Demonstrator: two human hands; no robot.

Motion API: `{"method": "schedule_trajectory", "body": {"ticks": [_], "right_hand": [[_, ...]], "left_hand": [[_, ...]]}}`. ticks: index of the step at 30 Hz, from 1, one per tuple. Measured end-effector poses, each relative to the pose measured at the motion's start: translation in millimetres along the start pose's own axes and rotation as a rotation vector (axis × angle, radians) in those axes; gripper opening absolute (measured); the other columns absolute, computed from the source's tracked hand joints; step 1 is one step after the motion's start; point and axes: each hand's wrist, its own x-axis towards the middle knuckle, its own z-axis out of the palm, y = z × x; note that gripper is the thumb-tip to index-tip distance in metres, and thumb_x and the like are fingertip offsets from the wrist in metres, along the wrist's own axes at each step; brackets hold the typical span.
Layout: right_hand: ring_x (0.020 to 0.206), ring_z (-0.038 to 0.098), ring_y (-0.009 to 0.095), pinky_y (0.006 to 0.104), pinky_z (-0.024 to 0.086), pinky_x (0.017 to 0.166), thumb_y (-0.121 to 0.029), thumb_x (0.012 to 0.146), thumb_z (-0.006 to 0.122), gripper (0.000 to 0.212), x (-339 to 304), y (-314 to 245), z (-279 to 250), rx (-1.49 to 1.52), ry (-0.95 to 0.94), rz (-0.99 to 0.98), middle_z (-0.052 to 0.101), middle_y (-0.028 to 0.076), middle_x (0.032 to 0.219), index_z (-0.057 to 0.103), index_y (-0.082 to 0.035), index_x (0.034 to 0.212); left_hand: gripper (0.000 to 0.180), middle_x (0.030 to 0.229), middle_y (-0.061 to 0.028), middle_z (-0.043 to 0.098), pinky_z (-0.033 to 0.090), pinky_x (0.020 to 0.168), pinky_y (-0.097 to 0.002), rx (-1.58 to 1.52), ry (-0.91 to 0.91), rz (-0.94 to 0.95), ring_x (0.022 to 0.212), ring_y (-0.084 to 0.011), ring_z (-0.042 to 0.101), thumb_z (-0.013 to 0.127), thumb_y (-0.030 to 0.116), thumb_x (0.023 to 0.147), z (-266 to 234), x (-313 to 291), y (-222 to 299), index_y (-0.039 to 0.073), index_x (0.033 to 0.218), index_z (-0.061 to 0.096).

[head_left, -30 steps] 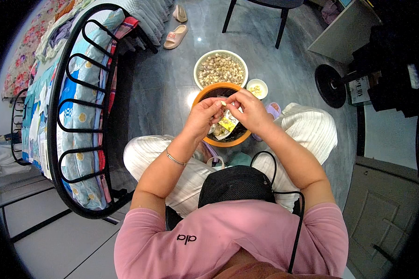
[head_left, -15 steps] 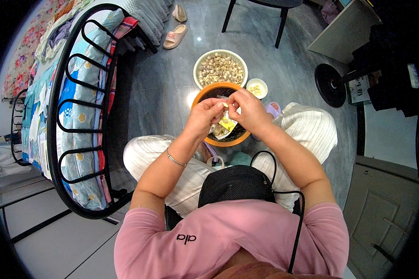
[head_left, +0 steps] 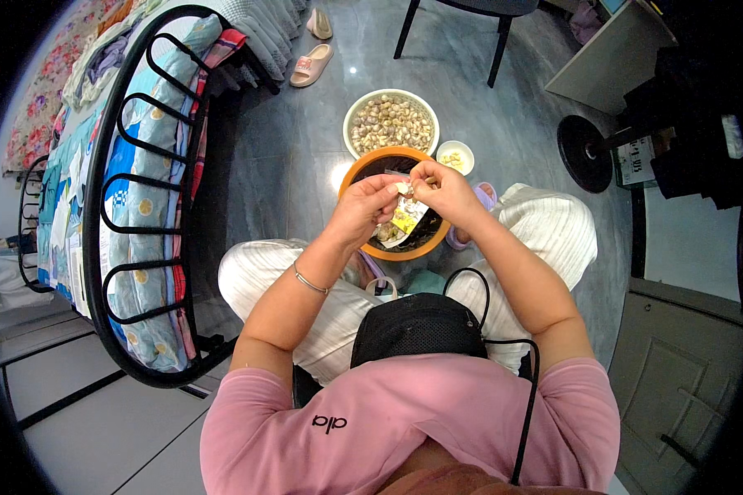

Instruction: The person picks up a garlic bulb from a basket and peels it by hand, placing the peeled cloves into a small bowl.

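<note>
Over the orange bin (head_left: 434,247), my two hands meet at a small pale garlic clove (head_left: 402,188). My left hand (head_left: 366,205) is closed, pinching the clove between thumb and fingers. Bent inward from the other side, my right hand (head_left: 444,196) pinches at the clove's edge, where a bit of brownish skin seems to show. A dark liner covers the bin's inside, which holds a white and yellow wrapper (head_left: 406,221) and pale scraps. Just beyond it, a round whitish basin (head_left: 348,124) is full of unpeeled-looking cloves. A small white bowl (head_left: 469,157) to its right contains a few yellowish cloves.
A black metal bed frame (head_left: 99,239) with bedding runs along the left. Pink slippers (head_left: 310,66) lie on the grey floor ahead. A dark chair (head_left: 491,7) stands at the far side, and a round black stand base (head_left: 584,153) at the right.
My right hand has shifted slightly and its fingers have turned against the clove. The clove shows more plainly in my left fingertips. Bin, basin and bowl have stayed put.
</note>
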Motion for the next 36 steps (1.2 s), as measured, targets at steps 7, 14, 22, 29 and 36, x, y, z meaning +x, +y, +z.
{"method": "schedule_trajectory", "body": {"ticks": [7,14,22,29,36], "right_hand": [[0.073,0.051,0.005,0.0195,0.041,0.067,-0.009,0.083,0.052,0.006,2.1,-0.1,-4.4,-0.007,-0.051,0.045,0.053,-0.003,0.078,0.055,-0.004,0.086],[0.072,0.049,0.004,0.0191,0.039,0.065,-0.010,0.083,0.052,0.007,-0.3,-2.7,-1.8,-0.014,-0.048,0.051,0.052,-0.004,0.078,0.055,-0.004,0.086],[0.058,0.045,0.003,0.0174,0.035,0.051,-0.014,0.083,0.052,0.008,-0.3,-4.2,-3.5,0.141,-0.108,0.202,0.051,-0.003,0.069,0.055,-0.007,0.080],[0.052,0.038,0.003,0.0169,0.029,0.046,-0.013,0.083,0.050,0.006,-3.0,-3.9,1.2,0.432,-0.101,0.270,0.047,-0.005,0.066,0.055,-0.009,0.081],[0.051,0.036,0.003,0.0176,0.027,0.045,-0.014,0.084,0.049,0.009,-1.2,0.4,1.2,0.431,-0.143,0.251,0.047,-0.004,0.066,0.054,-0.008,0.079]], "left_hand": [[0.020,0.078,-0.0011,0.056,0.028,0.047,-0.0185,0.023,0.000,-0.018,0.056,-0.0045,0.039,0.054,0.009,0.088,2.2,-1.1,3.6,-0.002,0.105,0.055],[0.019,0.081,-0.0046,0.060,0.028,0.047,-0.0177,0.077,0.049,-0.056,0.054,-0.0042,0.039,0.055,0.007,0.086,0.9,-1.8,3.3,-0.002,0.102,0.056],[0.016,0.081,-0.0036,0.060,0.029,0.048,-0.0175,0.155,0.048,-0.101,0.054,-0.0039,0.039,0.056,0.007,0.085,0.6,-2.2,3.9,-0.002,0.099,0.057],[0.016,0.071,0.0023,0.053,0.028,0.047,-0.0176,0.239,0.019,-0.117,0.053,-0.0030,0.037,0.058,0.008,0.084,1.1,-4.3,6.4,-0.001,0.098,0.058],[0.015,0.065,0.0053,0.049,0.027,0.046,-0.0175,0.385,0.004,-0.150,0.051,-0.0028,0.036,0.059,0.009,0.084,3.6,-5.7,9.5,0.001,0.096,0.060]]}}
